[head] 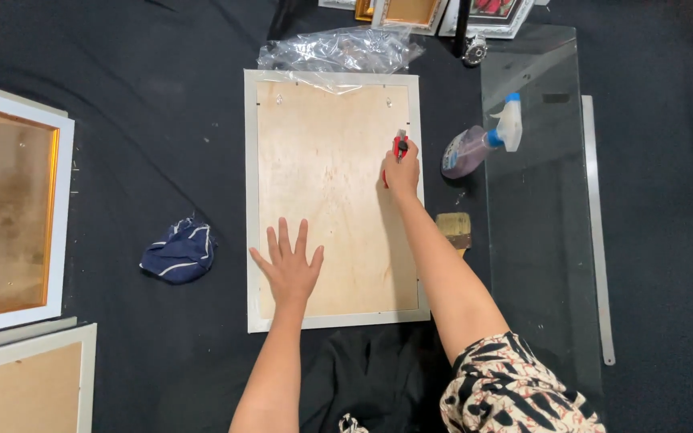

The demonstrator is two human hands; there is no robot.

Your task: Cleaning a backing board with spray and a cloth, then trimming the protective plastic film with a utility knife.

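Observation:
A white picture frame lies face down on black cloth, its plywood backing board showing. My left hand rests flat on the lower left part of the board, fingers spread. My right hand grips a small red tool at the board's right edge, next to the frame's inner rim.
A clear glass pane lies to the right with a spray bottle on its left edge and a metal ruler beyond. A paintbrush, a blue rag, crumpled plastic wrap and other frames surround the work.

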